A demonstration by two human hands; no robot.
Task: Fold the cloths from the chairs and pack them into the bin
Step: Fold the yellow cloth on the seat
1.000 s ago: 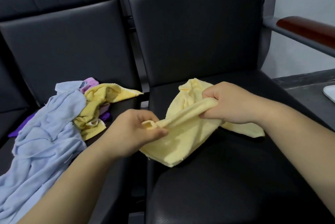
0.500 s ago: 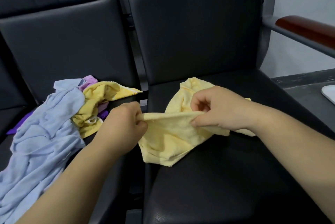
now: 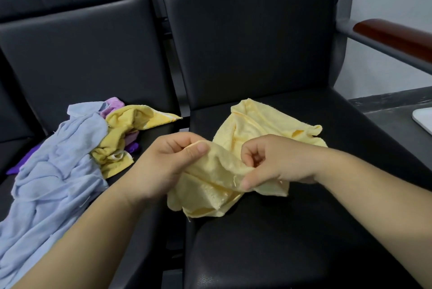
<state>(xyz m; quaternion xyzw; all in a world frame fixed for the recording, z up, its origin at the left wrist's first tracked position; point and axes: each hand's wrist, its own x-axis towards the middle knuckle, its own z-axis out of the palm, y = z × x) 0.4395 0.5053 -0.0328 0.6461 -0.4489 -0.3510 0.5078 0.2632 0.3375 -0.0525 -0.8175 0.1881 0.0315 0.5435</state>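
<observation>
On the seat of the right chair, in the head view, a pale yellow cloth lies crumpled, with its near part lifted between both hands. The left hand pinches one hem of it under the thumb, at the hand's upper right. The right hand, fingers curled, pinches the same hem lower down, between thumb and forefinger. A short span of cloth slopes from the left thumb down to the right one, and the rest hangs below the hands and spreads behind the right hand on the seat. On the left chair sits a heap: a light blue cloth, a deeper yellow cloth and a purple cloth. Half a second ago the hem was pulled level and taut between the hands; now the hands are closer together, and the left thumb has turned up into sight.
</observation>
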